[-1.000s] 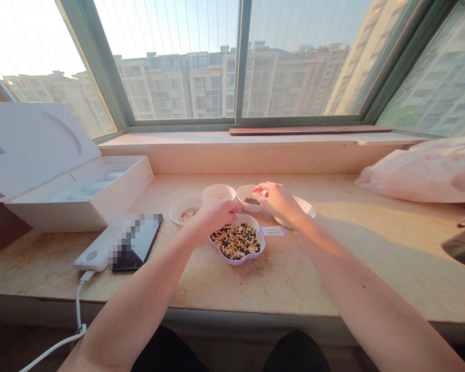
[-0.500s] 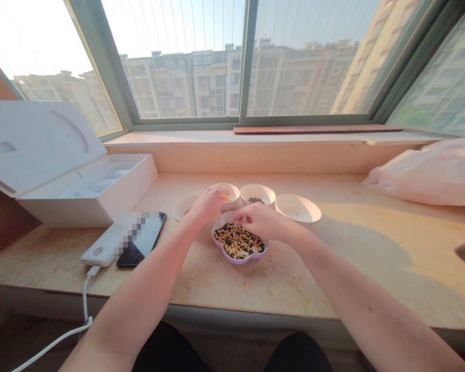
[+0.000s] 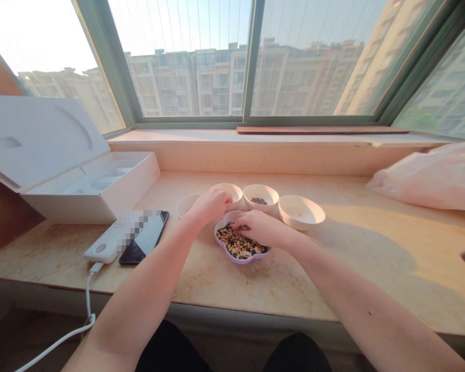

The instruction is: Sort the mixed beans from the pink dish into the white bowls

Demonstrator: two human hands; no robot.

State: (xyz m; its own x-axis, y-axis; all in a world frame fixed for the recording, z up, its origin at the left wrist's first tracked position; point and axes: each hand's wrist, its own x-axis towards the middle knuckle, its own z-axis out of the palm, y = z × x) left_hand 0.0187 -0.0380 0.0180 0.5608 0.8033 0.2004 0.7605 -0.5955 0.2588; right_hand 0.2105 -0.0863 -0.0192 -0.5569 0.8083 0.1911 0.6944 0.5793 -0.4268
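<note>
A lilac flower-shaped dish (image 3: pixel 232 257) of mixed dark and tan beans sits in the middle of the stone sill. My right hand (image 3: pixel 258 228) rests over it, fingertips curled down into the beans in a pinch. My left hand (image 3: pixel 210 205) hovers with fingers bunched together over the rim of a small white bowl (image 3: pixel 234 190) just behind the dish. What either hand pinches is too small to see. Another white bowl (image 3: pixel 268 193) holds a few dark beans. A wider white bowl (image 3: pixel 312 214) stands to the right, and a shallow one (image 3: pixel 184 205) to the left is partly hidden by my left hand.
An open white box (image 3: pixel 101 194) with its lid raised stands at the left. In front of it lie a phone (image 3: pixel 149 243) and a white power bank (image 3: pixel 103 248) with a cable hanging off the sill edge. A pink plastic bag (image 3: pixel 434 178) lies at the right.
My right hand came back from the dark-bean bowl down onto the lilac dish. My left hand went from the dish up to the white bowl behind it.
</note>
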